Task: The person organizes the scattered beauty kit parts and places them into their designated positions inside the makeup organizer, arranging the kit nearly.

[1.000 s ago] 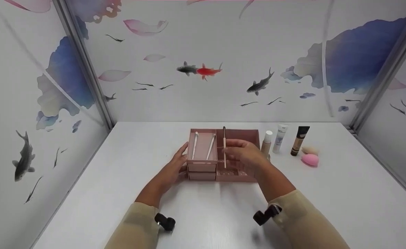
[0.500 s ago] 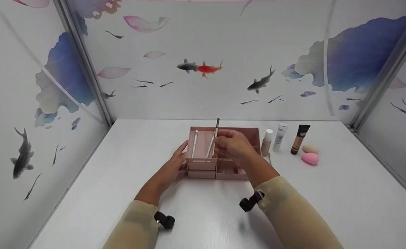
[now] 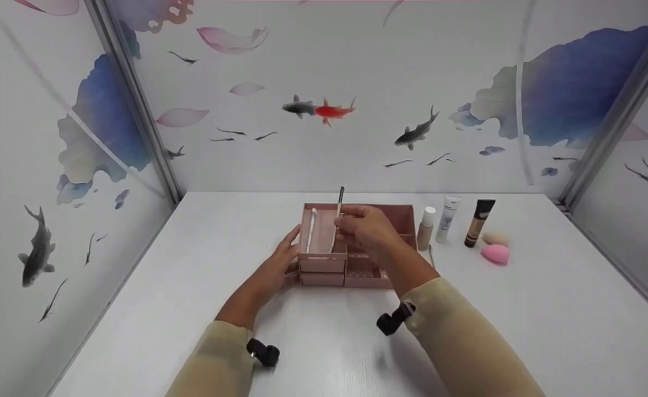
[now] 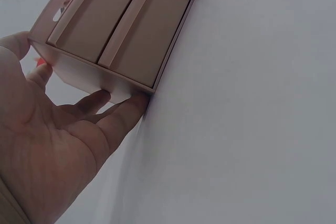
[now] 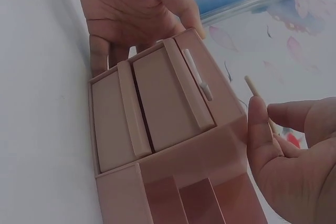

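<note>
A pink makeup organizer (image 3: 322, 266) with two small drawers stands on the table. My left hand (image 3: 270, 273) rests against its left side; in the left wrist view the fingertips touch the side panel and the thumb lies at the top edge. My right hand (image 3: 372, 234) pinches a slim makeup brush (image 3: 340, 198) between thumb and fingers, dark end up, above the right part of the top tray (image 3: 324, 223). The brush's pale handle end (image 5: 252, 85) shows in the right wrist view. A white brush-like stick (image 3: 311, 230) lies in the tray; another is mostly covered.
Right of the organizer stand a foundation bottle (image 3: 426, 229), a white tube (image 3: 446, 220) and a black-capped tube (image 3: 478, 223). Beside them lie a pink sponge (image 3: 496, 254) and a beige sponge (image 3: 494, 238). A thin stick (image 3: 432, 255) lies near the bottle. Printed walls enclose the table.
My right hand has moved left with the brush, from over the organizer's right compartments to over the top tray. The brush now leans slightly. The left hand stays at the organizer's side.
</note>
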A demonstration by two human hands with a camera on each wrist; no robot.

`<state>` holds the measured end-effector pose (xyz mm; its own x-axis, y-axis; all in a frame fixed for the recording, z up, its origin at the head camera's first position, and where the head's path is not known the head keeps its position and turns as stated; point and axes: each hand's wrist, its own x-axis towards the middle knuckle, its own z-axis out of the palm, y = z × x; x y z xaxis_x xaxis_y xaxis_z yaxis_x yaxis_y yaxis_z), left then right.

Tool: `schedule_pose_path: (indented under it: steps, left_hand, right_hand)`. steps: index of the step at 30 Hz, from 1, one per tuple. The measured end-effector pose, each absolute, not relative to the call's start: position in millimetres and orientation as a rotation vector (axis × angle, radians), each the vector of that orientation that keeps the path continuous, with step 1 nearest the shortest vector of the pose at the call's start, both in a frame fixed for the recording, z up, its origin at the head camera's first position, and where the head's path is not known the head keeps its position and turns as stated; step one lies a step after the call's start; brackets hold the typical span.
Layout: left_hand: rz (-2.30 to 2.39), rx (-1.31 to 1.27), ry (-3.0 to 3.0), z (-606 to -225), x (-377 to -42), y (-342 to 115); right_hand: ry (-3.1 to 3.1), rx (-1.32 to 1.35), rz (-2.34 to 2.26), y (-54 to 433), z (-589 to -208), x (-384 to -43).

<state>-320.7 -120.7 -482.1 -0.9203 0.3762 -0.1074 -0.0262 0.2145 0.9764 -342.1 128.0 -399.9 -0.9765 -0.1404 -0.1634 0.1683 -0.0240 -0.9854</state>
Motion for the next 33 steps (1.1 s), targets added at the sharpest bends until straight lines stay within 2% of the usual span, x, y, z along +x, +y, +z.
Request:
schedule_pose_path:
  steps: [11, 23, 33]
  left_hand:
    - [1.816, 0.343, 2.076, -482, -322, -121]
    - [1.799, 0.353, 2.106, -483, -324, -121]
    - [1.781, 0.353, 2.138, -483, -321, -121]
  right_hand:
    - [2.022, 0.006, -2.130, 130, -402, -344]
    - [2.065, 0.077, -2.133, 161, -407, -333]
    - [2.060, 0.036, -2.168, 188, -416, -325]
